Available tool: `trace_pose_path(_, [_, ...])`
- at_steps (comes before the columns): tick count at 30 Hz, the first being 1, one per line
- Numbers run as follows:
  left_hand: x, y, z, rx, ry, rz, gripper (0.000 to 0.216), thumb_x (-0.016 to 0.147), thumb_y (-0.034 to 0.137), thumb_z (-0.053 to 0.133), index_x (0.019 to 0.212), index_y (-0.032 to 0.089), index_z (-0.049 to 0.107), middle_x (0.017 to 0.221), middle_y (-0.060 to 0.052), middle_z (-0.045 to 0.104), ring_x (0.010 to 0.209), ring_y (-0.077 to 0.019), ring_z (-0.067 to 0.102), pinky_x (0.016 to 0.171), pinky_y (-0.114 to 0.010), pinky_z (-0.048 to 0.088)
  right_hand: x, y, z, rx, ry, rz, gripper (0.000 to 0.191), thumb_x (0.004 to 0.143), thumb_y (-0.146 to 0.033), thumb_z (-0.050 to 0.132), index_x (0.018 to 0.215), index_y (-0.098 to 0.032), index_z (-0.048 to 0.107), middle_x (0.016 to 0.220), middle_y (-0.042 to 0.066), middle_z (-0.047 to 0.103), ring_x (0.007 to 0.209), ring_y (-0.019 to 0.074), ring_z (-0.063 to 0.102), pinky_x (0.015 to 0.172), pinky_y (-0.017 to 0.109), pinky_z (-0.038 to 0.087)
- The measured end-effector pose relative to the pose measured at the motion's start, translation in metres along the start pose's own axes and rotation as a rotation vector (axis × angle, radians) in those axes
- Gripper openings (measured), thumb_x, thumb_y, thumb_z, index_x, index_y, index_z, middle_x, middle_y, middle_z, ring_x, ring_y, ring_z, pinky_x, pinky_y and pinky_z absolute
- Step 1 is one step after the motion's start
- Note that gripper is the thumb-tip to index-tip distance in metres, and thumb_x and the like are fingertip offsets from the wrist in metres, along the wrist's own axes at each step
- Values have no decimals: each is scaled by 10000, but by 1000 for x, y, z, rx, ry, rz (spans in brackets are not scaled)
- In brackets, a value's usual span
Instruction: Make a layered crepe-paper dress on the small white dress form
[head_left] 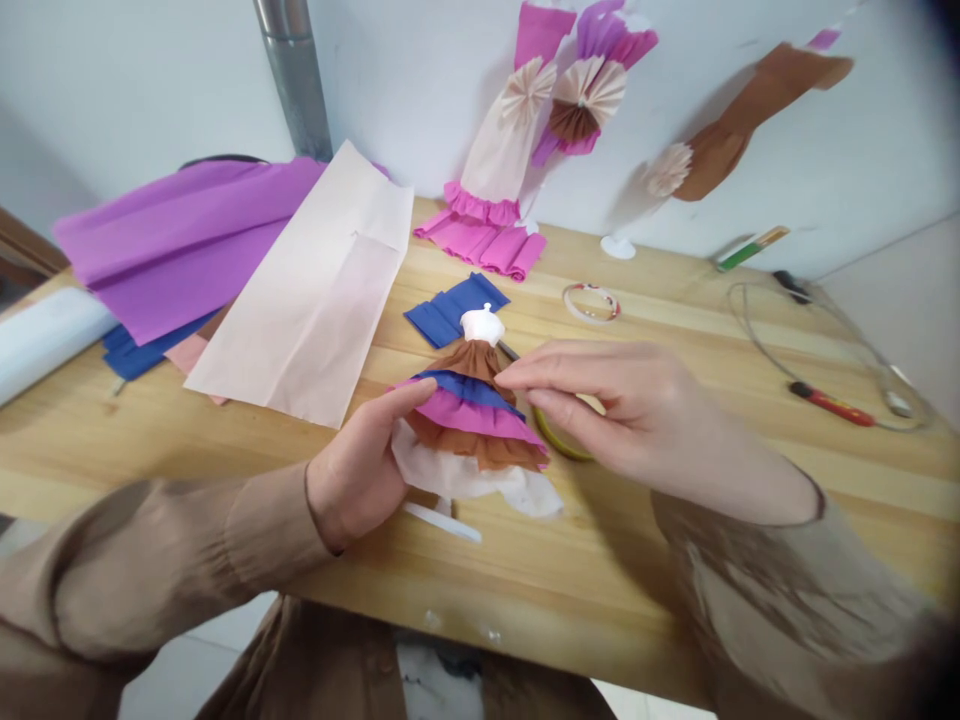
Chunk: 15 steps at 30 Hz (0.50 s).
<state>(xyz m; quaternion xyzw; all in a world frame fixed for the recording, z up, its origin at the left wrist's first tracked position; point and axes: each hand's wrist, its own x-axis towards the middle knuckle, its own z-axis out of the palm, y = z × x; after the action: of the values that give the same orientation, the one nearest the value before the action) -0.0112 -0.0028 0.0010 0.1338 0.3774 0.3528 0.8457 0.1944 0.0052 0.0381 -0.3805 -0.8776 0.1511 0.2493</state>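
Note:
A miniature white dress form [482,325] wears a tiered paper skirt [480,412] in brown, blue, magenta, brown and white. It leans in my left hand [367,455], whose thumb lies over the skirt's left side with the other fingers behind it. My right hand [615,400] pinches at the right edge of the brown top tier, fingertips together. Below the skirt, the form's white base [442,522] shows near the table edge. Partly hidden behind my right hand is a yellow-green loop [559,438], perhaps a scissors handle. Folded blue paper [450,308] lies just behind the form.
Cream paper [300,310] and purple paper [187,235] cover the left of the wooden table beside a white roll [52,335]. Other dressed forms [502,150] stand along the wall. A tape roll [591,303] and a red-handled corded tool [832,403] lie to the right.

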Motion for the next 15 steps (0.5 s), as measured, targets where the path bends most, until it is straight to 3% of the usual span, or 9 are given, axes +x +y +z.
trace_pose_path(3, [-4, 2, 1, 21, 62, -12, 343, 935, 249, 509, 1209, 110, 662, 1093, -133, 741, 979, -283, 700, 826, -372, 547, -5, -15, -8, 7, -63, -39, 159, 939, -210, 556, 1032, -184, 683, 943, 75, 741, 847, 183, 689, 730, 306, 551])
trace_pose_path(7, [-5, 3, -1, 50, -25, 43, 269, 929, 229, 517, 1040, 90, 720, 982, -119, 751, 896, -234, 695, 818, -332, 546, -19, -36, 4, -150, -61, -85, 304, 900, -400, 614, 1076, -153, 637, 1028, 134, 671, 920, 258, 637, 720, 391, 556])
trace_pose_path(10, [-6, 2, -4, 79, -55, 55, 237, 924, 218, 528, 936, 105, 736, 884, -86, 742, 790, -186, 682, 761, -289, 542, -30, -44, 30, -304, 85, -100, 263, 880, -253, 634, 1099, -108, 611, 1029, 150, 650, 892, 263, 603, 748, 438, 550])
trace_pose_path(12, [-6, 2, -5, 117, -50, 12, 233, 926, 218, 526, 915, 111, 732, 831, -74, 726, 730, -173, 671, 734, -291, 545, -36, -45, 48, -357, 249, -84, 227, 855, -105, 633, 1082, -108, 617, 1030, 142, 660, 882, 247, 608, 741, 415, 540])
trace_pose_path(15, [-8, 2, -4, 194, -5, -74, 201, 913, 227, 557, 911, 111, 720, 802, -71, 705, 675, -173, 655, 660, -301, 547, -42, -43, 63, -356, 425, -97, 164, 850, -33, 628, 976, -137, 644, 1017, 103, 680, 886, 215, 625, 741, 373, 531])
